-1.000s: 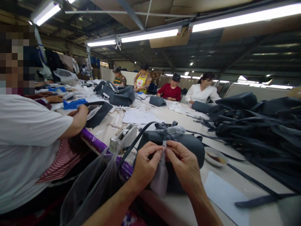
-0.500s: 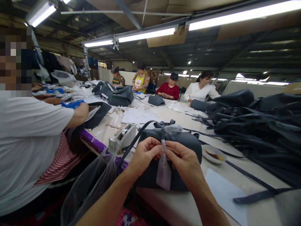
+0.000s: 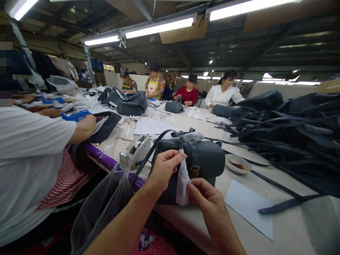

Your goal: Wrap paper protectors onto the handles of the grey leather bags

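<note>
A dark blue-grey handbag point(image 3: 209, 156) rests at the table's near edge, with a strap and buckle down its front flap. Before it hangs a thin white plastic wrapper point(image 3: 183, 184), narrow at the top and wider below. My left hand point(image 3: 167, 168) pinches the wrapper's upper part between thumb and fingers. Lower on its right edge, my right hand point(image 3: 205, 193) grips the same wrapper between thumb and forefinger. What the wrapper covers is hidden. More clear plastic point(image 3: 193, 136) covers part of the bag's top.
A tape dispenser point(image 3: 135, 150) stands left of the bag. On the right are a shallow dish point(image 3: 238, 164) with brown residue, a white sheet point(image 3: 249, 209) and a heap of dark bags and straps point(image 3: 292, 138). A co-worker in a white shirt point(image 3: 34, 152) is close at left; others sit across.
My right hand has moved from the wrapper's top down to its lower right edge, uncovering the bag's buckle. My left hand stays near the top. The whole view has shifted slightly.
</note>
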Tool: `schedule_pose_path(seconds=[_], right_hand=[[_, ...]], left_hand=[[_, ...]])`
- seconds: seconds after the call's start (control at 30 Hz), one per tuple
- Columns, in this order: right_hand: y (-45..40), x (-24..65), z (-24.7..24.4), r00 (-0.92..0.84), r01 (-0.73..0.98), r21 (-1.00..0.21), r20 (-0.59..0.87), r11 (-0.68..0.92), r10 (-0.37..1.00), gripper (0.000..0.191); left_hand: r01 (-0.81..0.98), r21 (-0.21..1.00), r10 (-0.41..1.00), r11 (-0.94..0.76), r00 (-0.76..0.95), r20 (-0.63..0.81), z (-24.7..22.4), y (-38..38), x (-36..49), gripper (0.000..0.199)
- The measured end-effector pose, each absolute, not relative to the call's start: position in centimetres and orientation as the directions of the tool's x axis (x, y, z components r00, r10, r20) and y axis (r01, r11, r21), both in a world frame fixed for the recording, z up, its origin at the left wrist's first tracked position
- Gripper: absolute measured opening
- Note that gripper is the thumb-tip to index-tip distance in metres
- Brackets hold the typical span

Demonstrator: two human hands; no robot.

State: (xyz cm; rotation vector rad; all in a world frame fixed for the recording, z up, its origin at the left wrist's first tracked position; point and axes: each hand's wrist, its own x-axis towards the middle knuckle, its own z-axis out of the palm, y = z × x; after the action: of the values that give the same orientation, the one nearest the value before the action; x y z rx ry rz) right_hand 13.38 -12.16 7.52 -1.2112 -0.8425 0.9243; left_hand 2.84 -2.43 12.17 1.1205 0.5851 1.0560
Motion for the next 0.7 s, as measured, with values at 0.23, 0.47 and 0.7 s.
schedule_pose_path(seconds=[0.23,0.47,0.7], right_hand=[[-12.8,12.1,4.4,0.301,-0.443,-0.896,-0.14,0.008,0.943,0.03],[-13.2,13.3,6.1,0.572,0.258,-0.965,0.197,0.053,0.796,0.048],[-11.3,9.9,3.8,0.369,0.204,-0.975,0.154,0.082,0.916,0.043]], left_hand=[[-0.429,0.9,0.907,0.081,0.406,0.112,11.7,-2.3,3.2,0.025],[-0.437,0.899,0.92,0.032,0.365,0.145,11.7,-2.7,3.3,0.033],[-0.375,0.927,0.926,0.024,0.357,0.121,11.7,-3.7,3.8,0.023]])
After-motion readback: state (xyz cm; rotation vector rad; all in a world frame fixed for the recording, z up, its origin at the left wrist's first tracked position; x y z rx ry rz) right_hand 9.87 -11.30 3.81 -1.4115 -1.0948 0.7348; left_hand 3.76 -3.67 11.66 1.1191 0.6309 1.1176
